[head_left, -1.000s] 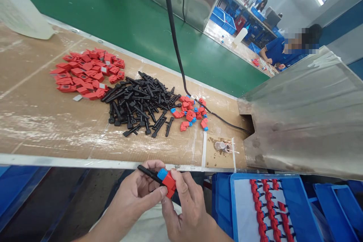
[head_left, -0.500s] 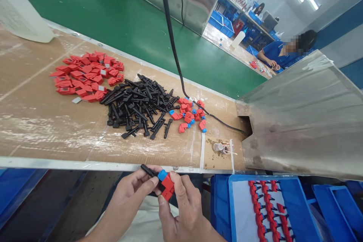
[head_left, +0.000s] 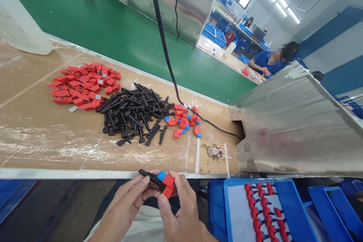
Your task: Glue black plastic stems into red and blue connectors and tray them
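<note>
Red-and-blue block [head_left: 167, 183]: sits between both hands, just below the near edge of the table [head_left: 42, 136] and over the person's lap, with a black stem [head_left: 149, 176] sticking out of its blue end toward the left.
Left hand [head_left: 127, 204]: fingertips and thumb pinch the black stem, probably because a thin, slippery part needs holding near its free end to stay in line with the block.
Right hand [head_left: 181, 211]: thumb and forefinger are pressed on the red body from either side, and the other fingers curl under it, which seems to brace the block against the stem.
Pile of black stems [head_left: 133, 111]: lies loose in the middle of the table, within easy reach of either hand.
Small red-and-blue blocks [head_left: 184, 121]: a scatter touching the right side of the stem pile, so the two kinds lie next to each other.
Flat red pieces [head_left: 82, 85]: a separate heap further left, apart from the blocks.
Blue tray [head_left: 295, 215]: low at the person's right, with red pieces with stems [head_left: 263, 208] laid on white paper in neat rows.
Black cable [head_left: 164, 53]: hangs down past the piles and runs under the metal cover [head_left: 295, 121].
Co-worker [head_left: 266, 62]: seated at a far bench, well apart.
</note>
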The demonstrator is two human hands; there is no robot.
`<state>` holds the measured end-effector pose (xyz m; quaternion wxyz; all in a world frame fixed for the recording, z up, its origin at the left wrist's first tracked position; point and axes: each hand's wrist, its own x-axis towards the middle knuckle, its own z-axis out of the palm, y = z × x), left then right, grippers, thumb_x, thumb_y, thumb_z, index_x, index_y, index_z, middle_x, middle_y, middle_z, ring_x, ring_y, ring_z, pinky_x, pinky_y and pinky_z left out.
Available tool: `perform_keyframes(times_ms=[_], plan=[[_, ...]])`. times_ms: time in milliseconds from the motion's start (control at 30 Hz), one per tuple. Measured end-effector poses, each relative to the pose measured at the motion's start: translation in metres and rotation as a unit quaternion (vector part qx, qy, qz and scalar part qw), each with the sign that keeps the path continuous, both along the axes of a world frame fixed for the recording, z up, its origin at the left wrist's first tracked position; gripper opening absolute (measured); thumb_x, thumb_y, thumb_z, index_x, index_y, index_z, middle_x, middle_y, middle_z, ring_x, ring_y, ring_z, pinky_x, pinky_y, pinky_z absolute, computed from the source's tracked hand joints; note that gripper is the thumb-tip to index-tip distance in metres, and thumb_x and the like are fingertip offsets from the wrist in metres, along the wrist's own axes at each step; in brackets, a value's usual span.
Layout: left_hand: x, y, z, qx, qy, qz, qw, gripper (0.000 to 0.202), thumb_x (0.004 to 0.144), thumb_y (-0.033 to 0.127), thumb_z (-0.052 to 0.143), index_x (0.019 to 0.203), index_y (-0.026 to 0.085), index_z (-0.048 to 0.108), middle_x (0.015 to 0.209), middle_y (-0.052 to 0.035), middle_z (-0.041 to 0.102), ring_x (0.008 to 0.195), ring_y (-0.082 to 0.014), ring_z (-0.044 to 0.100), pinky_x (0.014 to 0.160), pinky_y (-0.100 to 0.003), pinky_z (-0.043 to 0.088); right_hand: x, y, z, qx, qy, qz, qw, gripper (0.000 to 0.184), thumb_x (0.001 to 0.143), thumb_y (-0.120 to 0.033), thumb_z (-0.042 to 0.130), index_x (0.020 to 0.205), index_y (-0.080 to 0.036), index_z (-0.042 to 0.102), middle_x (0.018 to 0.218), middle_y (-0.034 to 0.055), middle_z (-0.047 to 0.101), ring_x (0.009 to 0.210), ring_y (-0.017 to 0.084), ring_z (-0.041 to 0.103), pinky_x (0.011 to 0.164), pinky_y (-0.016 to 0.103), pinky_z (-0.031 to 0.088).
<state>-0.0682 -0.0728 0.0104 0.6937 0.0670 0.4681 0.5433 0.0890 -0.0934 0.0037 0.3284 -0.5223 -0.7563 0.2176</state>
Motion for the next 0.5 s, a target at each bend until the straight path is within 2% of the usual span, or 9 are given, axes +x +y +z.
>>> perform_keyframes(times_ms=[100, 300, 500], plan=[[-0.0001, 0.0020, 0.0039, -0.013, -0.001, -0.001, 1.000, 0.049, 0.043, 0.061, 0.099, 0.066, 0.019, 0.085, 0.069, -0.0095, 0.081, 0.066, -0.0264, 0.073, 0.060, -0.029, 0.066, 0.0002, -0.0044, -0.0046, -0.033, 0.006, -0.014, 0.999, 0.046, 0.102, -0.033, 0.057, 0.147, -0.021, 0.054, 0.132, 0.0146, 0.070, 0.113, 0.028, 0.072, 0.094, 0.039, 0.062], [-0.0008, 0.0015, 0.0030, -0.011, -0.002, 0.011, 1.000, 0.051, 0.038, 0.062, 0.099, 0.065, 0.021, 0.086, 0.066, -0.0074, 0.080, 0.059, -0.0223, 0.069, 0.058, -0.027, 0.065, 0.0025, -0.0062, -0.0072, 0.021, -0.042, -0.028, 0.998, 0.049, 0.105, -0.041, 0.054, 0.151, -0.025, 0.049, 0.137, 0.0112, 0.070, 0.119, 0.029, 0.071, 0.094, 0.039, 0.063], [0.0018, 0.0025, 0.0028, -0.020, 0.000, 0.009, 1.000, 0.053, 0.037, 0.062, 0.100, 0.069, 0.021, 0.087, 0.071, -0.0077, 0.081, 0.065, -0.0239, 0.072, 0.062, -0.027, 0.066, 0.0026, -0.0073, -0.0114, 0.052, -0.064, -0.029, 0.996, 0.049, 0.108, -0.044, 0.045, 0.153, -0.025, 0.045, 0.137, 0.0125, 0.070, 0.119, 0.029, 0.071, 0.092, 0.040, 0.064]])
